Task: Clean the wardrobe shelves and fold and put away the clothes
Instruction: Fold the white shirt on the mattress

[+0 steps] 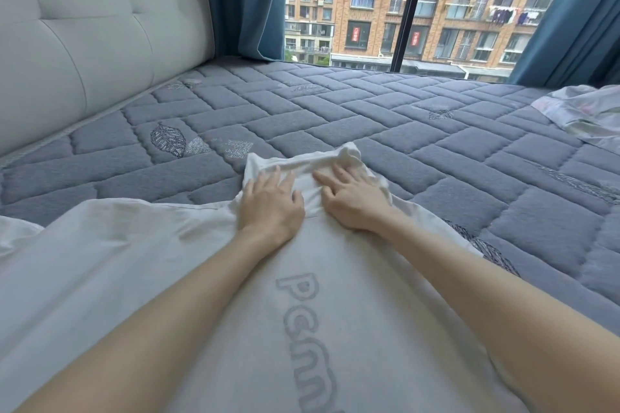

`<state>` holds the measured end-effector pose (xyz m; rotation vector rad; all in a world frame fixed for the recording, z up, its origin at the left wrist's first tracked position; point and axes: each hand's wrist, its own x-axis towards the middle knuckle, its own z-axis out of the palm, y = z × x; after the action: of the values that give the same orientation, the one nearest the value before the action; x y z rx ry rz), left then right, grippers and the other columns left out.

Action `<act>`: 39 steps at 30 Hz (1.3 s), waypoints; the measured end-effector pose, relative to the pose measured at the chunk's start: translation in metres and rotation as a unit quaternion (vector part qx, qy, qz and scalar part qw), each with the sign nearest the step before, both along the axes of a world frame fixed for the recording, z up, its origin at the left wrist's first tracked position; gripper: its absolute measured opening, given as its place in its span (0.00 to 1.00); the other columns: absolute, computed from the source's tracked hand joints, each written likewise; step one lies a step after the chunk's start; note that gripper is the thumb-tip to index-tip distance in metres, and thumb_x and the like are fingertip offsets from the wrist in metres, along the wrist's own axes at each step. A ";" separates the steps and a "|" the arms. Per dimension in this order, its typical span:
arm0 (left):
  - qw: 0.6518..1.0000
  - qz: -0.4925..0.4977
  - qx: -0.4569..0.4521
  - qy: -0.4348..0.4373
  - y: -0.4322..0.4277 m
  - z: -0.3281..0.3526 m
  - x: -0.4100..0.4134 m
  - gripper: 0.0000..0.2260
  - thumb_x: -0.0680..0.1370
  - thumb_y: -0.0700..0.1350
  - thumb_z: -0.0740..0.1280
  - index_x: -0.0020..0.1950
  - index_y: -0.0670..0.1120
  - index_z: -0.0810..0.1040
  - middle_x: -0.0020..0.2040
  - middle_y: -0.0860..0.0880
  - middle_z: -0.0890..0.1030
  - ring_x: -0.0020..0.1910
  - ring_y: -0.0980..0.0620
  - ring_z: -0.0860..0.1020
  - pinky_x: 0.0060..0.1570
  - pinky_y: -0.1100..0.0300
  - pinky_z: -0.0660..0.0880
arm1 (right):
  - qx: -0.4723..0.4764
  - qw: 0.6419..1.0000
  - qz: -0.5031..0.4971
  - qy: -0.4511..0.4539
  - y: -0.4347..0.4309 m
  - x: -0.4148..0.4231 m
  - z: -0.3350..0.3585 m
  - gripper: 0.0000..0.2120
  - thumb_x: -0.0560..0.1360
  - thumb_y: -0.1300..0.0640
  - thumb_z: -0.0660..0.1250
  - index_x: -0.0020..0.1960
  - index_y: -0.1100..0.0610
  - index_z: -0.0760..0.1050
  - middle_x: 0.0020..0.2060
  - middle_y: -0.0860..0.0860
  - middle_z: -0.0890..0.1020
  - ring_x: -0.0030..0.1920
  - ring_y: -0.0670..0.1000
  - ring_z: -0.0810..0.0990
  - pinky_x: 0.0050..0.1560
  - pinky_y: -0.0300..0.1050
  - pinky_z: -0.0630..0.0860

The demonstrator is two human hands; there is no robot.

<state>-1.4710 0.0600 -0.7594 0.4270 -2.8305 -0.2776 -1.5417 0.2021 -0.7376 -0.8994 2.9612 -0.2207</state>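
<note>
Flatly, left hand [268,203], right hand [352,199] pressing white shirt [335,329] (fingers spread, seemingly not gripping); mattress [402,131] beneath

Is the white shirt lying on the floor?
No, the white shirt lies spread on the grey quilted mattress, under the left hand and right hand.

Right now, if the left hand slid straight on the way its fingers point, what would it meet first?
The left hand would likely first meet the bunched far edge of the T-shirt, then bare mattress.
</note>
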 end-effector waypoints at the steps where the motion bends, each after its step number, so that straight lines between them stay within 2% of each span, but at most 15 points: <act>1: 0.999 0.020 0.011 -0.023 -0.004 -0.001 -0.002 0.24 0.81 0.55 0.49 0.78 0.55 0.57 0.79 0.48 0.55 0.78 0.49 0.52 0.75 0.51 0.46 | 0.004 0.999 -0.037 -0.006 0.007 -0.010 -0.002 0.25 0.81 0.46 0.45 0.78 0.42 0.52 0.79 0.49 0.49 0.79 0.52 0.47 0.77 0.58 0.42; 4: 0.998 0.041 0.010 -0.057 -0.007 0.002 -0.004 0.25 0.80 0.59 0.49 0.78 0.58 0.54 0.80 0.47 0.50 0.78 0.49 0.48 0.75 0.49 0.41 | -0.010 0.994 -0.108 -0.016 0.021 -0.028 -0.004 0.25 0.80 0.42 0.44 0.78 0.40 0.50 0.79 0.45 0.50 0.79 0.53 0.48 0.75 0.61 0.41; 8: 0.996 0.013 0.009 -0.087 -0.004 0.012 0.009 0.25 0.82 0.58 0.45 0.79 0.55 0.48 0.80 0.47 0.45 0.78 0.50 0.43 0.72 0.45 0.32 | -0.076 0.989 -0.129 0.008 0.031 -0.008 -0.004 0.24 0.83 0.46 0.45 0.78 0.44 0.54 0.78 0.48 0.56 0.78 0.54 0.49 0.76 0.60 0.41; 11: 0.998 -0.022 0.025 -0.050 0.007 0.032 0.040 0.25 0.83 0.54 0.48 0.79 0.53 0.46 0.80 0.50 0.43 0.78 0.51 0.41 0.72 0.45 0.33 | -0.145 0.977 -0.133 0.078 0.039 0.030 0.015 0.23 0.83 0.52 0.51 0.78 0.49 0.58 0.78 0.49 0.58 0.79 0.53 0.47 0.75 0.58 0.37; 13: 0.998 -0.038 0.057 -0.012 0.021 0.044 0.070 0.26 0.83 0.50 0.52 0.79 0.51 0.48 0.80 0.50 0.44 0.78 0.51 0.41 0.73 0.47 0.34 | -0.177 0.976 -0.111 0.062 0.041 0.068 0.032 0.22 0.83 0.54 0.52 0.77 0.52 0.60 0.77 0.49 0.59 0.79 0.53 0.48 0.75 0.56 0.38; 16: 0.996 -0.052 0.071 -0.033 0.046 0.056 0.123 0.26 0.82 0.48 0.52 0.79 0.50 0.49 0.80 0.50 0.46 0.78 0.50 0.42 0.74 0.48 0.36 | -0.100 0.993 -0.059 -0.011 0.046 0.140 0.041 0.23 0.83 0.53 0.51 0.78 0.49 0.57 0.78 0.48 0.56 0.79 0.52 0.46 0.75 0.57 0.39; 19: 0.991 -0.060 0.089 -0.079 0.072 0.053 0.179 0.24 0.83 0.50 0.50 0.79 0.53 0.49 0.80 0.52 0.47 0.78 0.50 0.43 0.74 0.45 0.37 | -0.040 0.992 -0.060 -0.100 0.072 0.205 0.026 0.23 0.83 0.48 0.49 0.78 0.43 0.52 0.79 0.47 0.51 0.79 0.52 0.44 0.74 0.64 0.40; 21: 0.989 -0.059 0.074 -0.116 0.086 0.042 0.217 0.23 0.83 0.54 0.48 0.79 0.57 0.49 0.80 0.53 0.48 0.78 0.51 0.43 0.73 0.42 0.36 | -0.006 0.992 -0.077 -0.095 0.102 0.235 0.012 0.25 0.81 0.40 0.44 0.77 0.39 0.50 0.79 0.45 0.49 0.79 0.52 0.44 0.74 0.64 0.40; 24: 0.987 -0.045 0.045 -0.146 0.095 0.021 0.274 0.27 0.78 0.60 0.37 0.78 0.60 0.50 0.80 0.54 0.49 0.78 0.50 0.45 0.73 0.43 0.38 | 0.003 0.989 -0.134 -0.065 0.155 0.267 -0.001 0.34 0.72 0.31 0.34 0.77 0.37 0.48 0.79 0.44 0.46 0.78 0.52 0.43 0.76 0.56 0.40; 27: 0.993 -0.029 0.042 -0.109 0.097 0.015 0.316 0.35 0.72 0.62 0.33 0.77 0.60 0.57 0.79 0.53 0.56 0.78 0.49 0.51 0.74 0.45 0.43 | 0.003 0.984 -0.169 -0.060 0.197 0.295 -0.002 0.27 0.78 0.34 0.41 0.77 0.36 0.49 0.79 0.46 0.46 0.78 0.52 0.43 0.76 0.54 0.40; 31: 0.987 -0.016 0.047 -0.153 0.107 0.022 0.353 0.36 0.70 0.63 0.32 0.77 0.61 0.52 0.79 0.54 0.51 0.78 0.49 0.47 0.74 0.46 0.41 | 0.001 0.984 -0.170 -0.046 0.238 0.336 0.000 0.37 0.70 0.32 0.31 0.77 0.38 0.50 0.79 0.49 0.49 0.78 0.54 0.46 0.75 0.55 0.40; 32: 0.985 -0.012 0.050 -0.167 0.111 0.024 0.363 0.33 0.72 0.63 0.33 0.78 0.61 0.50 0.80 0.54 0.48 0.78 0.50 0.45 0.74 0.45 0.40 | 0.015 0.985 -0.168 -0.045 0.246 0.346 0.000 0.36 0.71 0.33 0.31 0.77 0.38 0.48 0.79 0.49 0.48 0.78 0.53 0.45 0.75 0.57 0.41; 35: 0.976 -0.008 0.066 -0.209 0.121 0.033 0.388 0.24 0.81 0.61 0.44 0.78 0.62 0.47 0.79 0.54 0.42 0.78 0.48 0.40 0.73 0.41 0.38 | 0.023 0.984 -0.163 -0.071 0.269 0.374 0.001 0.26 0.81 0.38 0.41 0.78 0.38 0.43 0.79 0.47 0.43 0.78 0.51 0.41 0.75 0.61 0.41; 39: 0.957 -0.028 0.118 -0.264 0.141 0.047 0.411 0.26 0.80 0.63 0.50 0.77 0.64 0.49 0.79 0.53 0.40 0.77 0.42 0.37 0.71 0.37 0.39 | -0.012 0.981 -0.158 -0.111 0.293 0.409 0.001 0.25 0.83 0.44 0.45 0.78 0.40 0.45 0.79 0.49 0.43 0.78 0.55 0.41 0.75 0.58 0.41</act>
<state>-1.0604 0.2013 -0.7128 0.5380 -3.3487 -0.5978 -1.1327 0.4952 -0.7368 -0.3701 2.8770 -0.3417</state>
